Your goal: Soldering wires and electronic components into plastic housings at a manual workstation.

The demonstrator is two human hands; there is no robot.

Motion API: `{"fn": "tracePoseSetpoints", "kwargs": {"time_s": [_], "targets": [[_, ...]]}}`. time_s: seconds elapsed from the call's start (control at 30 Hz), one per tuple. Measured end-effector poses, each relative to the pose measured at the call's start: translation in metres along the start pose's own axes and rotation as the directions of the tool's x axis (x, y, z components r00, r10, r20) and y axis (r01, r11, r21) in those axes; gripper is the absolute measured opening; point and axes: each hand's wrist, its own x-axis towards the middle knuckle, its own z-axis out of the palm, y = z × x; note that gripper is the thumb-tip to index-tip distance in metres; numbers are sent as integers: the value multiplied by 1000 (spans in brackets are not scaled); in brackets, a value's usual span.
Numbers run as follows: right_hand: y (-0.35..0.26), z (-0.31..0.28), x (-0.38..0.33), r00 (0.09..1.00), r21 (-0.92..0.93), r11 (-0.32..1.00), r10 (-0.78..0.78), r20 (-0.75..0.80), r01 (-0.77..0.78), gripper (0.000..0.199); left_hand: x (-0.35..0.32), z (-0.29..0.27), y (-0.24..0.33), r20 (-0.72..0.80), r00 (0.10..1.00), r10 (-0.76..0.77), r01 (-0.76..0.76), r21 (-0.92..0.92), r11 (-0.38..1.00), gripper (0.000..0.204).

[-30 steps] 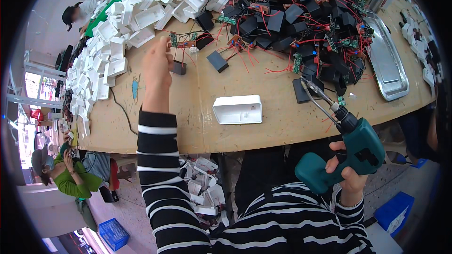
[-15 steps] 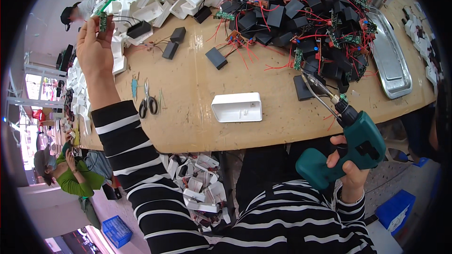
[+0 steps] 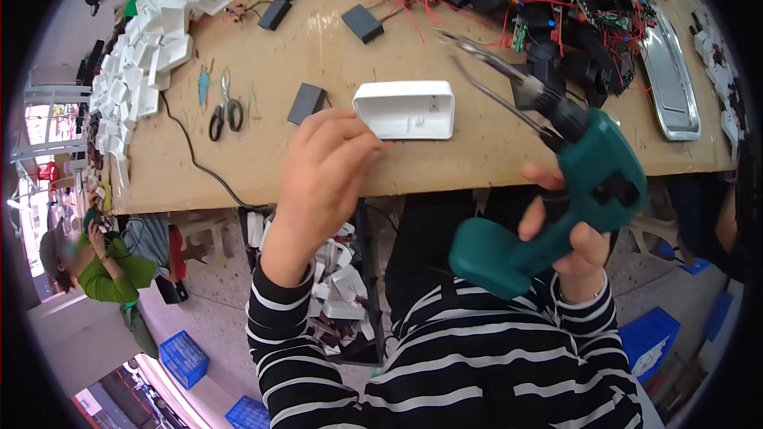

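Note:
My left hand (image 3: 322, 171) is closed, its fingertips at the lower left corner of a white plastic case (image 3: 397, 121) lying open side toward me. The hand hides the green circuit board in its pinch; only a small reddish bit shows at the fingertips. Just beyond the knuckles lies a black box (image 3: 307, 103). With my right hand (image 3: 576, 242) I grip a teal cordless drill (image 3: 606, 171) over the table's front edge. Its chuck and long bit point away to the upper left, a bent metal rod alongside.
Scissors (image 3: 226, 111) lie on the left. White cases (image 3: 163, 40) are heaped at the far left. Black boxes with red wires and circuit boards (image 3: 548, 0) pile up far right, beside a metal tray (image 3: 671, 87). Below the table edge sits a bin of white parts (image 3: 342, 294).
My left hand came from the far left down to the white case, and the black box came along. The drill swung left and nearer. My view shifted, so the table appears higher.

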Motion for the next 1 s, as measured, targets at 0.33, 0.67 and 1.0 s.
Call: {"fn": "tracePoseSetpoints", "kwargs": {"time_s": [0.33, 0.67, 1.0], "targets": [[35, 54, 48, 964, 144, 975, 133, 229, -169, 81, -33, 12, 28, -154, 985, -72, 108, 240, 965, 34], [42, 60, 58, 956, 84, 981, 150, 253, -176, 79, -91, 42, 43, -361, 820, -444, 559, 340, 756, 32], [30, 60, 81, 897, 68, 967, 202, 394, -247, 69, -55, 34, 32, -219, 789, -574, 592, 25, 805, 31]]}}
